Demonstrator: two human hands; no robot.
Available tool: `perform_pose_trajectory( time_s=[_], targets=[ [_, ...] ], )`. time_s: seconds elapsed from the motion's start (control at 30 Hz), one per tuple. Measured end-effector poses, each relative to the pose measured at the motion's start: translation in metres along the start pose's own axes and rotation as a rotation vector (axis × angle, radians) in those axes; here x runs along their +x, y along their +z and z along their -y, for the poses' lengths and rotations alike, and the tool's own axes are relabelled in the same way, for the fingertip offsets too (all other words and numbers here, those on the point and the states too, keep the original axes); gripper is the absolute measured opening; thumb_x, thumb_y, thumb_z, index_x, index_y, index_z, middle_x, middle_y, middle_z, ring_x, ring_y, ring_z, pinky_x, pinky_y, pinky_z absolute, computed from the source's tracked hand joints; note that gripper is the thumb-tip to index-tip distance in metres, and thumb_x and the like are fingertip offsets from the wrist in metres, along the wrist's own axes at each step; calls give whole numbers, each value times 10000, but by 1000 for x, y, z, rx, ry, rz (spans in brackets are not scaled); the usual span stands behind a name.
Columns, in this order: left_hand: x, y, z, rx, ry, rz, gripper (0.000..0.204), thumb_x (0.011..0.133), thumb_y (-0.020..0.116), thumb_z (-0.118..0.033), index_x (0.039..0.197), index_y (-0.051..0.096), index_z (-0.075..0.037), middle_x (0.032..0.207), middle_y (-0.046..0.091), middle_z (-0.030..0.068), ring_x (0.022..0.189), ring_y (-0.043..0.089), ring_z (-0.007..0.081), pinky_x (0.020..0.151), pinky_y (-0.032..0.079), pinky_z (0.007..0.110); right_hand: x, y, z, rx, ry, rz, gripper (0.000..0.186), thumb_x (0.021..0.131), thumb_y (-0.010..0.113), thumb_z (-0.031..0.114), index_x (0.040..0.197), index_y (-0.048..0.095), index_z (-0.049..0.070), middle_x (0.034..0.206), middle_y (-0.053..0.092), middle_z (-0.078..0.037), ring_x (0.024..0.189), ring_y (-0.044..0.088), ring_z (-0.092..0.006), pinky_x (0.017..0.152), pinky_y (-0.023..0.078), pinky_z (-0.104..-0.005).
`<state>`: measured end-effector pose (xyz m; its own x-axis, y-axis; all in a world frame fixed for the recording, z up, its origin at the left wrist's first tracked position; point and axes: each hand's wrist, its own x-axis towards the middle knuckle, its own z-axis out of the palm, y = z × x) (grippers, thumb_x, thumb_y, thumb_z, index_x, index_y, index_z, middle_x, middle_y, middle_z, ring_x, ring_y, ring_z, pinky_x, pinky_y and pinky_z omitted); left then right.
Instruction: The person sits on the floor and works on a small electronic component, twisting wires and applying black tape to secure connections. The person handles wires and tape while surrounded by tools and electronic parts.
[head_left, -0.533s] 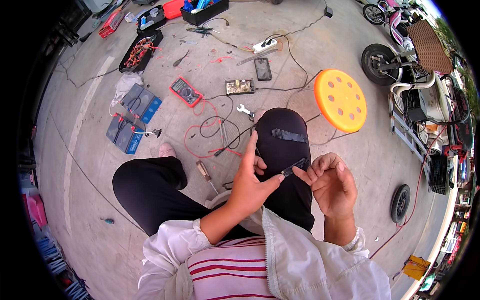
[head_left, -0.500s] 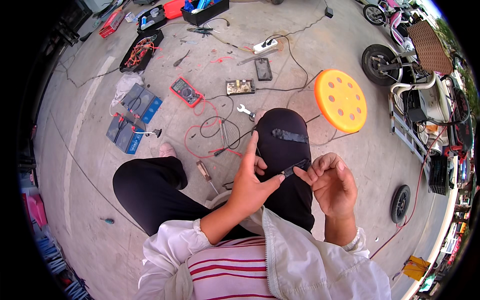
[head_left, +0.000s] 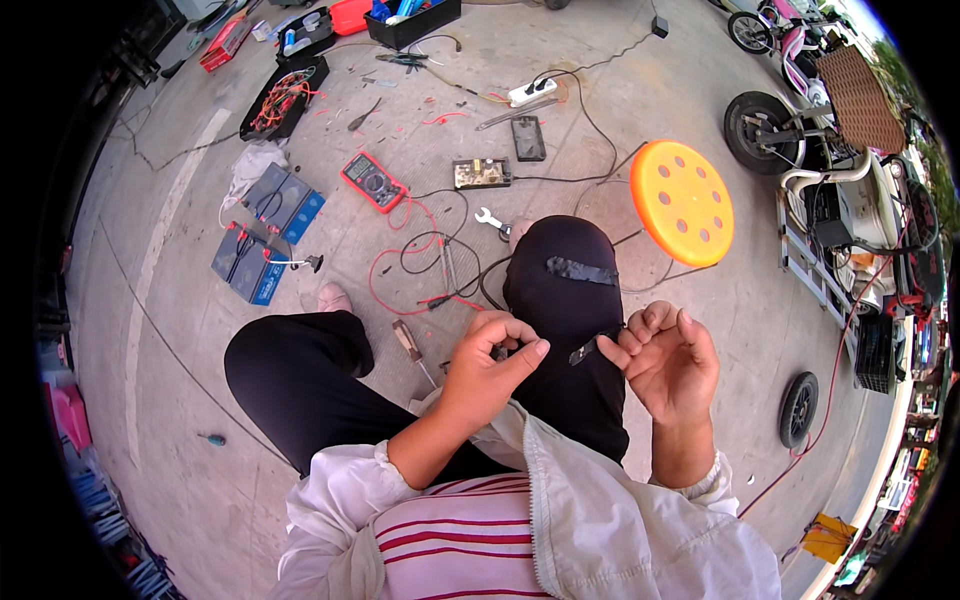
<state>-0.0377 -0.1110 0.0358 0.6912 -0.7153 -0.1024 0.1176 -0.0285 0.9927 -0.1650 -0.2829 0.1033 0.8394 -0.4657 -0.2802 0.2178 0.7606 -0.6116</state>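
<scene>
My left hand [head_left: 485,370] is curled above my lap, thumb toward the fingers. A black cable [head_left: 484,283] loops up from the floor to it, and a dark bit shows inside its grip; most of what it holds is hidden. My right hand [head_left: 668,365] pinches a short black strip [head_left: 583,353] with a small shiny spot between thumb and fingertips, over my right thigh. The strip's free end points toward my left hand, apart from it. A longer strip of black tape [head_left: 582,270] lies across my right knee.
On the floor ahead are a red multimeter [head_left: 373,183], an opened circuit box [head_left: 481,173], a wrench [head_left: 490,220], blue-black batteries [head_left: 245,265] and a power strip [head_left: 532,92]. A screwdriver [head_left: 407,342] lies between my legs. An orange stool [head_left: 683,204] stands at right.
My left hand has drawn back from the black strip, and its spread fingers have curled in. My right hand keeps the strip, whose end now hangs free.
</scene>
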Motion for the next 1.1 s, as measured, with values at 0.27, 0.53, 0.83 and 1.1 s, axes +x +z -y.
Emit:
perform_pose_trajectory(
  time_s=[0.27, 0.53, 0.83, 1.1],
  targets=[
    [-1, 7, -17, 146, 49, 11, 126, 756, 749, -141, 868, 719, -91, 973, 479, 40, 932, 494, 170, 811, 414, 300, 0, -3, -1, -7, -10, -5, 331, 942, 519, 364, 898, 516, 35, 843, 495, -68, 790, 529, -200, 972, 468, -545],
    [2, 11, -14, 192, 46, -12, 110, 755, 740, -93, 853, 707, -56, 992, 492, 42, 960, 498, 160, 861, 392, 296, 0, 0, -1, -3, -5, -3, 310, 949, 504, 336, 904, 550, 32, 803, 540, -63, 803, 567, -184, 983, 471, -491],
    [5, 18, -14, 212, -18, -76, 95, 702, 726, -89, 782, 686, -56, 969, 499, 88, 935, 538, 218, 841, 440, 327, 1, -5, 5, 13, 57, -33, 321, 922, 523, 373, 875, 520, 55, 815, 509, -53, 774, 539, -205, 946, 478, -524],
    [6, 18, -15, 233, -27, -71, 88, 735, 729, -103, 807, 702, -59, 978, 516, 84, 949, 535, 214, 846, 433, 322, 15, -32, 22, 24, 83, -190, 251, 918, 537, 315, 870, 566, 70, 778, 541, -40, 707, 541, -179, 713, 476, -338]
  ],
)
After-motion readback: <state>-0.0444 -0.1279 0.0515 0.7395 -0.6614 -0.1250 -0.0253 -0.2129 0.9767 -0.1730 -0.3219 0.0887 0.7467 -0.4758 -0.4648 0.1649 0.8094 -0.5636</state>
